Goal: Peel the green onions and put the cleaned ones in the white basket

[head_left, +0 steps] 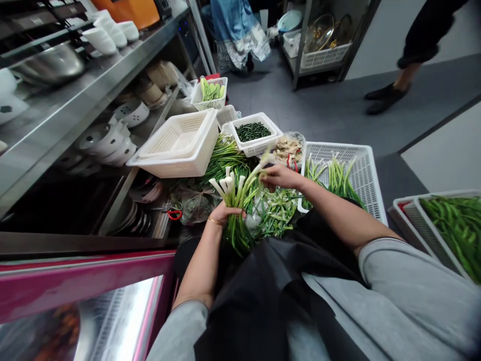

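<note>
Grips scallion bunch (231, 193) in closed left hand (224, 213), with white ends upward. Pinches blurred stalk (266, 161), probably scallion, in curled right hand (278, 176).

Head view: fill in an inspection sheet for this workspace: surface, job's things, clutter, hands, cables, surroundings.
Surface: grey floor; what lies under the greens is hidden.
Job's things: held bunch of spring onions; more in a white basket.
Clutter: loose leaves, red-handled scissors, clear plastic bag.
Hands: left hand grips the bunch; right hand by a pale stalk, its hold unclear.
Cables: nothing seen.
Surroundings: steel shelf with bowls; person in blue; another person's leg.
</note>
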A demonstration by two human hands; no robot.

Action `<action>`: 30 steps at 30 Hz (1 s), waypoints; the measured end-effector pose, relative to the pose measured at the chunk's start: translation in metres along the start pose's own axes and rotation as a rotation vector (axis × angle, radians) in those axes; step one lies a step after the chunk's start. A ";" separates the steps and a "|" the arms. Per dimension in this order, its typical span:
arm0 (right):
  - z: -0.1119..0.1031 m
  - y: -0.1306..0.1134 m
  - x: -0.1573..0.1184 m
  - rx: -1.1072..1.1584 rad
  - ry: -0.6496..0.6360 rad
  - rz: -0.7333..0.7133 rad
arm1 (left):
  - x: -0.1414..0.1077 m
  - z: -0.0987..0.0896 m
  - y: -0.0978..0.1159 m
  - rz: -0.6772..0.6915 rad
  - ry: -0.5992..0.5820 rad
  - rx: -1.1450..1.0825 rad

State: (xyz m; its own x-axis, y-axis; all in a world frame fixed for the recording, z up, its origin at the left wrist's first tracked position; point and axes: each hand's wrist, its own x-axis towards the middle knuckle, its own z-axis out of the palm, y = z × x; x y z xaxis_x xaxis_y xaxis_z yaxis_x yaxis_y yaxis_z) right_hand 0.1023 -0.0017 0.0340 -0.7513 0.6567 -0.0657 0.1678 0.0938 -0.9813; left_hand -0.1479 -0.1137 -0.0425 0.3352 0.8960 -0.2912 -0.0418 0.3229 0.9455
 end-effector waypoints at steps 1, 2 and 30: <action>-0.010 0.003 -0.005 0.048 0.092 -0.027 | -0.001 -0.003 -0.001 -0.001 0.029 -0.016; -0.021 0.007 -0.010 0.106 0.188 -0.044 | -0.001 -0.006 -0.003 -0.001 0.061 -0.024; 0.045 -0.029 0.076 -0.235 0.299 -0.368 | 0.018 0.019 0.024 0.100 0.188 0.012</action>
State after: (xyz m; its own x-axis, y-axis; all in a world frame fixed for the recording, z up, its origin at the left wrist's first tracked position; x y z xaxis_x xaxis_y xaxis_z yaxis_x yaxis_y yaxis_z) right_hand 0.0116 0.0114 0.0488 -0.5787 0.7303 0.3631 0.0921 0.5009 -0.8606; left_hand -0.1251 -0.0951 -0.0221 0.1486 0.9647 -0.2173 -0.0547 0.2274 0.9723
